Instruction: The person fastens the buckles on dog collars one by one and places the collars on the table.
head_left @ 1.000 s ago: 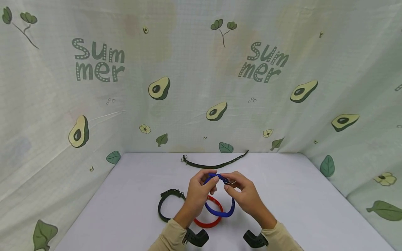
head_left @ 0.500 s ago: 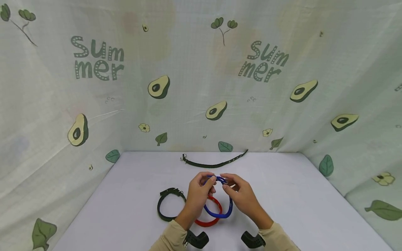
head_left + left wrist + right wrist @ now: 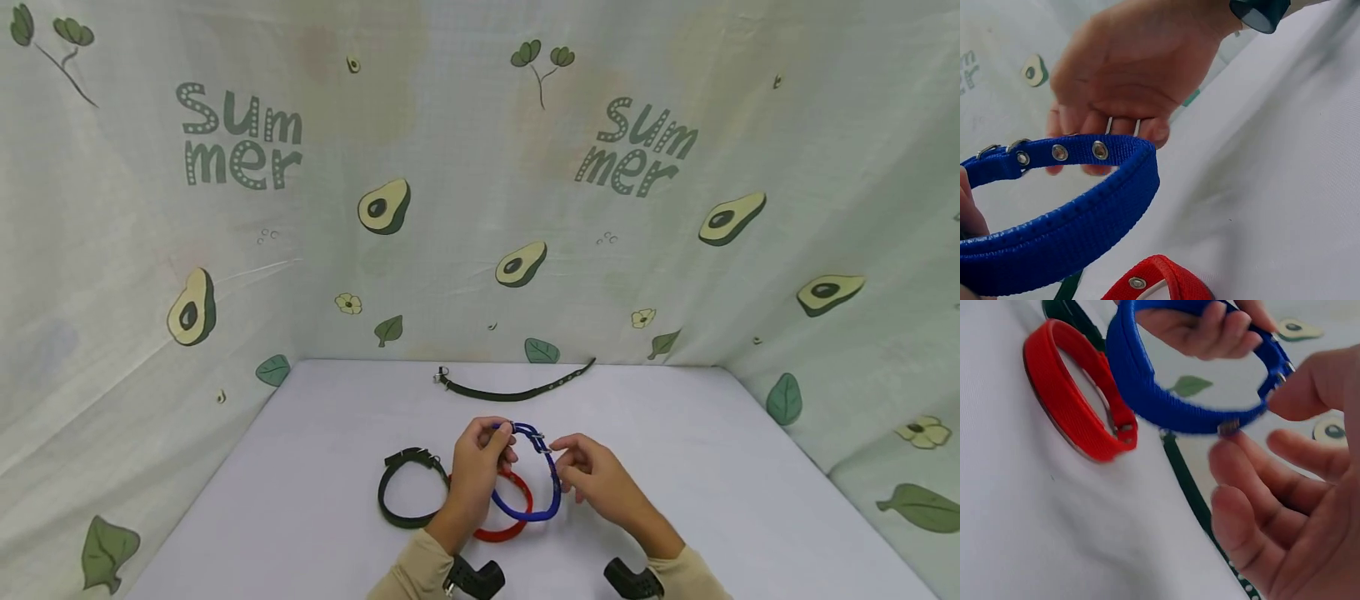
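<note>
A blue pet collar [image 3: 538, 516] is buckled into a loop and held up over the table. My left hand [image 3: 474, 467] pinches its upper part between thumb and fingers, left of the metal buckle. Close to the loop's right side is my right hand [image 3: 603, 483], its fingers loosely bent. In the right wrist view that hand's thumb and fingertips lie close against the collar's band [image 3: 1166, 415]; whether they touch it is unclear. The left wrist view shows metal eyelets along the blue strap [image 3: 1072, 240] and the right palm behind it.
A red collar [image 3: 498, 535] loops on the table beneath the blue one. Left of it lies a dark green looped collar [image 3: 387, 500], partly behind my left arm. Another dark green collar [image 3: 502, 397] is stretched out at the table's back, before a printed cloth [image 3: 450, 125].
My right hand has let go of the blue collar near its buckle and moved right and slightly down. My left hand keeps its pinch, and the buckle now shows.
</note>
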The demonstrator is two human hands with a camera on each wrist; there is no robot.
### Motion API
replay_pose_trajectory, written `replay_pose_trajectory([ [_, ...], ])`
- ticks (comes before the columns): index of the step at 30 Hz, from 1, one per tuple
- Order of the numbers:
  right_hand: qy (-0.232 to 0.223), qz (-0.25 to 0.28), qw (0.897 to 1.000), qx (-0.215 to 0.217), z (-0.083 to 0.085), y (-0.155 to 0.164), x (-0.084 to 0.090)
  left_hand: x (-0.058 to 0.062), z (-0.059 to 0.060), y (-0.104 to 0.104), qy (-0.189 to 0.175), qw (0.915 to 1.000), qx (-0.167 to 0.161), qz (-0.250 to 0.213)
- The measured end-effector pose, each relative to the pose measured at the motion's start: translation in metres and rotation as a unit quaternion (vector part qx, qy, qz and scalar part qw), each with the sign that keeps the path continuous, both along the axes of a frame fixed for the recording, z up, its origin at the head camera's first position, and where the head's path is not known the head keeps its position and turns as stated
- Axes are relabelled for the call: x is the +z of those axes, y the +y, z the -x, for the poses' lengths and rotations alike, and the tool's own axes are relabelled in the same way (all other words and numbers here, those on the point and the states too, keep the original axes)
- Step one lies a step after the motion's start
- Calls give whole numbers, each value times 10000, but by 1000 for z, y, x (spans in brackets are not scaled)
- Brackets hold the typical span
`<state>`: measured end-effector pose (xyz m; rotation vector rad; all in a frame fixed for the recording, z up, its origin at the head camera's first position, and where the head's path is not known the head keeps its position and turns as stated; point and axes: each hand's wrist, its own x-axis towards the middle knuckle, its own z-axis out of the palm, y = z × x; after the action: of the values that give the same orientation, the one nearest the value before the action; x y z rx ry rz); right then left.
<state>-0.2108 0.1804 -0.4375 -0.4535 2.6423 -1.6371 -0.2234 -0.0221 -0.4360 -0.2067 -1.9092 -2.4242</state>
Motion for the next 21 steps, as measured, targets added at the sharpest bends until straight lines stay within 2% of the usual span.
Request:
replay_pose_trajectory([
  [5, -295, -75, 9977, 598, 1, 10, -1, -1, 1, 0, -78, 9999, 85, -44],
  [9, -446, 61, 9960, 777, 2, 13, -2, -2, 0, 0, -165, 9998, 64, 36],
  [15, -528, 244, 9975, 392, 2, 19, -2, -2, -2, 1, -244, 9981, 30, 562],
  [21, -520, 162, 9985, 15, 6, 26, -2, -6, 0, 1, -217, 9941, -94, 1058],
])
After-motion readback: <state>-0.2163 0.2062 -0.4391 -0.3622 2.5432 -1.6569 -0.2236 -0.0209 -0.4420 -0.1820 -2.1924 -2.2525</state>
